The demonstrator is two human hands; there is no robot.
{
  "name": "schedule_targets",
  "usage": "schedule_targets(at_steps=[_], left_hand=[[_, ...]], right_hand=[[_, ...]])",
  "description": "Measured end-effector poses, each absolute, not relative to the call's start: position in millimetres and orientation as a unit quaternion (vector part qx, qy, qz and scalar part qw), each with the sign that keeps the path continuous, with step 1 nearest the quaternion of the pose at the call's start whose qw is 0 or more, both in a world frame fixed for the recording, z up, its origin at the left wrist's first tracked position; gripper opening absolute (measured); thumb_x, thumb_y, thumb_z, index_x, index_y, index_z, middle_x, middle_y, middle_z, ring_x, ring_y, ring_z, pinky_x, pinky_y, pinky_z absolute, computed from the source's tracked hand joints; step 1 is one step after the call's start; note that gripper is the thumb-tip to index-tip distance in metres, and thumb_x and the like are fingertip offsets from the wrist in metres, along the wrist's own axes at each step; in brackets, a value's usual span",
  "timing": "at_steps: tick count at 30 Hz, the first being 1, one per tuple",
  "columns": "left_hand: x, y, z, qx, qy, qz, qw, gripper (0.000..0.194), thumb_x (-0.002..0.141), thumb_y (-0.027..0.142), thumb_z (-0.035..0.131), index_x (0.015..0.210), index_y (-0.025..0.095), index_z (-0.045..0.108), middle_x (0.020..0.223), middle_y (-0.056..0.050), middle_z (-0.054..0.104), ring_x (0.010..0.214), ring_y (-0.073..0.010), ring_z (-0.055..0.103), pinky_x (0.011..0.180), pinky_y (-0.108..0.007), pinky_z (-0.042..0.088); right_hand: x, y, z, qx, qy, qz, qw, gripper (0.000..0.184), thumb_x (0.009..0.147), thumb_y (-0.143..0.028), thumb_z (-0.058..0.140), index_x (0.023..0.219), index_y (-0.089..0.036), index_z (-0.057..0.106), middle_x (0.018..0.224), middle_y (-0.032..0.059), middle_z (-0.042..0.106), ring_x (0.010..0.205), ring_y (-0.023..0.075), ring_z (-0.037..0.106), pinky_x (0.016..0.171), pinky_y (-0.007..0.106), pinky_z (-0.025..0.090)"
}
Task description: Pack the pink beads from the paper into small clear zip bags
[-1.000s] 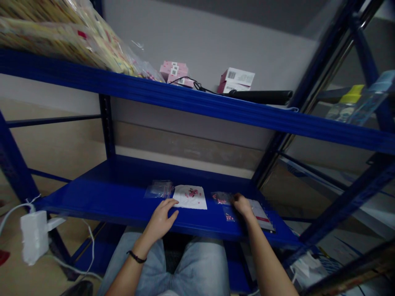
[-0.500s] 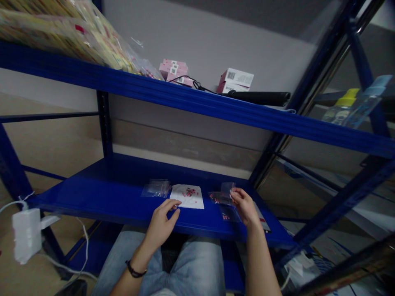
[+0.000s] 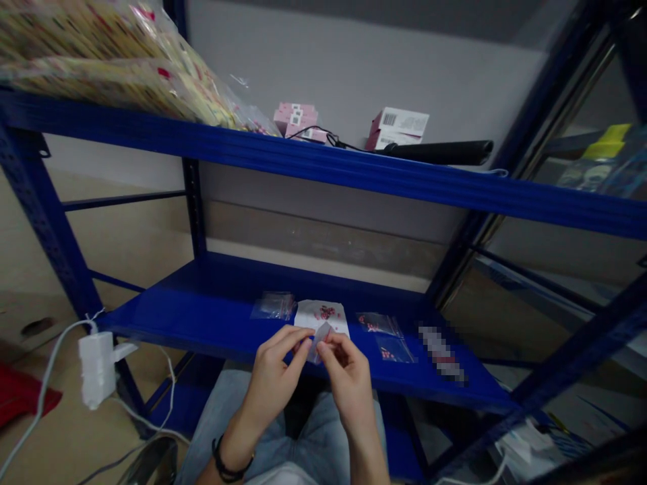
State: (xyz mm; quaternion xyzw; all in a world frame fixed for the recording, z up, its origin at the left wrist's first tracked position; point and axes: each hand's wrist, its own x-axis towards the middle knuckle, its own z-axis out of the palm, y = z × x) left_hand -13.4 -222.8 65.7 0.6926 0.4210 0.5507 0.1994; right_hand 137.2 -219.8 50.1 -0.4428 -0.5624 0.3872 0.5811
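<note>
A small clear plastic bag [image 3: 321, 333] is held up in front of a white sheet of paper [image 3: 305, 314]. My left hand [image 3: 280, 360] pinches the bag's left side and my right hand [image 3: 350, 370] its right side, both closed. Small red pieces [image 3: 328, 311] lie in a loose heap on the paper, too small to name. To the right, two clear bags rest on the blue shelf: an upper bag [image 3: 381, 325] and a lower bag [image 3: 397, 350], each with red pieces inside. Flat clear bags [image 3: 273, 306] lie left of the paper.
A blurred-out flat item [image 3: 442, 353] lies at the shelf's right. Above are a big plastic sack [image 3: 126, 81], pink boxes [image 3: 297, 121], white-and-pink boxes [image 3: 399, 126] and a black rod [image 3: 445, 152]. A white power adapter [image 3: 97, 370] hangs by the left post.
My right hand has moved left from beside the filled bags, bringing the small bag to the front of the paper. My left hand now grips it too. The view has shifted slightly.
</note>
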Motion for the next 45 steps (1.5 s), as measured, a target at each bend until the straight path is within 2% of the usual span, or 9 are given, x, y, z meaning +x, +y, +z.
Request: schedule_targets(at_steps=[6,12,16,24,29,31,35,38,45], left_hand=[[-12,-228,66,0.706,0.421,0.528,0.212,0.024,0.095,0.030,0.053,0.111,0.025,0.071,0.107,-0.007,0.071,0.097,-0.0212,0.067,0.085,-0.030,0.055],[-4,-222,52,0.669,0.421,0.533,0.302,0.022,0.092,0.034,0.058,0.104,0.023,0.073,0.105,-0.007,0.073,0.091,-0.0204,0.070,0.080,-0.028,0.058],[-5,-217,41,0.625,0.429,0.542,0.362,0.022,0.089,0.037,0.062,0.100,0.020,0.072,0.093,-0.006,0.075,0.079,-0.0196,0.072,0.070,-0.026,0.060],[-5,-214,34,0.618,0.393,0.529,0.429,0.018,0.085,0.034,0.066,0.096,0.019,0.071,0.095,-0.007,0.074,0.086,-0.0198,0.070,0.077,-0.028,0.059],[-9,-211,30,0.624,0.370,0.494,0.480,0.022,0.090,0.039,0.060,0.090,0.018,0.065,0.090,-0.006,0.070,0.084,-0.0179,0.067,0.072,-0.026,0.056],[-9,-212,29,0.654,0.379,0.478,0.448,0.023,0.094,0.039,0.053,0.087,0.018,0.062,0.085,-0.004,0.068,0.078,-0.0164,0.065,0.068,-0.024,0.053],[-5,-213,22,0.735,0.431,0.453,0.262,0.025,0.100,0.029,0.038,0.082,0.022,0.055,0.079,-0.003,0.062,0.074,-0.0172,0.061,0.069,-0.027,0.047],[0,-210,12,0.769,0.463,0.413,0.156,0.024,0.100,0.021,0.033,0.083,0.023,0.051,0.080,-0.003,0.060,0.073,-0.0188,0.061,0.067,-0.029,0.045],[-1,-203,0,0.790,0.519,0.321,0.051,0.021,0.098,0.016,0.034,0.089,0.021,0.052,0.084,-0.004,0.062,0.077,-0.0200,0.063,0.068,-0.030,0.045]], right_hand=[[137,-216,44,-0.456,-0.627,0.313,0.549,0.026,0.089,-0.043,0.060,0.086,-0.019,0.070,0.082,0.0044,0.066,0.075,0.0190,0.057,0.070,0.029,0.045],[133,-215,41,-0.417,-0.613,0.396,0.541,0.027,0.088,-0.045,0.061,0.081,-0.019,0.062,0.074,0.0006,0.059,0.069,0.0154,0.052,0.063,0.025,0.042],[137,-212,38,-0.397,-0.637,0.430,0.503,0.031,0.090,-0.047,0.059,0.084,-0.018,0.066,0.074,0.0010,0.058,0.068,0.0147,0.050,0.062,0.024,0.040],[147,-210,37,-0.387,-0.667,0.405,0.491,0.028,0.091,-0.043,0.058,0.081,-0.019,0.069,0.080,0.0031,0.060,0.074,0.0171,0.054,0.066,0.026,0.043],[151,-214,42,-0.386,-0.718,0.371,0.445,0.029,0.096,-0.039,0.051,0.080,-0.020,0.065,0.083,0.0023,0.059,0.079,0.0166,0.055,0.072,0.026,0.042],[152,-215,40,-0.386,-0.729,0.367,0.429,0.029,0.097,-0.038,0.050,0.078,-0.020,0.063,0.083,0.0017,0.058,0.079,0.0159,0.055,0.073,0.026,0.041],[151,-213,31,-0.420,-0.727,0.338,0.425,0.024,0.096,-0.034,0.051,0.079,-0.020,0.060,0.079,-0.0001,0.056,0.074,0.0148,0.052,0.068,0.025,0.038],[146,-210,23,-0.458,-0.721,0.299,0.425,0.022,0.093,-0.027,0.050,0.072,-0.020,0.054,0.073,-0.0012,0.052,0.068,0.0143,0.049,0.062,0.025,0.035],[142,-200,5,-0.535,-0.703,0.189,0.428,0.018,0.083,-0.018,0.048,0.065,-0.021,0.046,0.067,-0.0015,0.050,0.064,0.0156,0.048,0.061,0.026,0.033]])
